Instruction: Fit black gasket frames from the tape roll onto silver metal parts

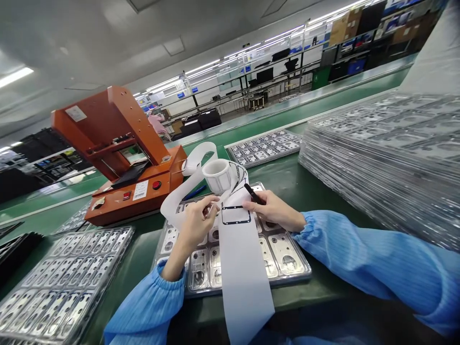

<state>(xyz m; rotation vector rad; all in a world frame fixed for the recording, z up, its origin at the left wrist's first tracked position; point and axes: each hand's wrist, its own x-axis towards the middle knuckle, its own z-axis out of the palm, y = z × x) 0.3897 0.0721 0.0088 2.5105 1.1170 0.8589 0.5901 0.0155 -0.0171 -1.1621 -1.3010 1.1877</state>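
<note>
My left hand point(200, 219) is closed in a pinch at the left edge of a white backing strip point(244, 268). A small, partly hidden thing shows between its fingers; I cannot make out what it is. Closed around a slim black tool point(253, 194), my right hand point(275, 209) has its fingertips by the strip's right edge. A black rectangular adhesive frame point(236, 223) lies on the strip between my hands. Behind them stands a white roll core point(217, 175), with looping strip around it. Beneath the strip is a clear tray point(302, 272) of shiny metal parts.
An orange press point(143, 163) stands at the back left. Another tray of parts point(64, 282) lies at the left. A tall stack of clear trays point(362, 167) is at the right. A blue pen point(194, 192) and a further filled tray point(264, 146) lie behind the work.
</note>
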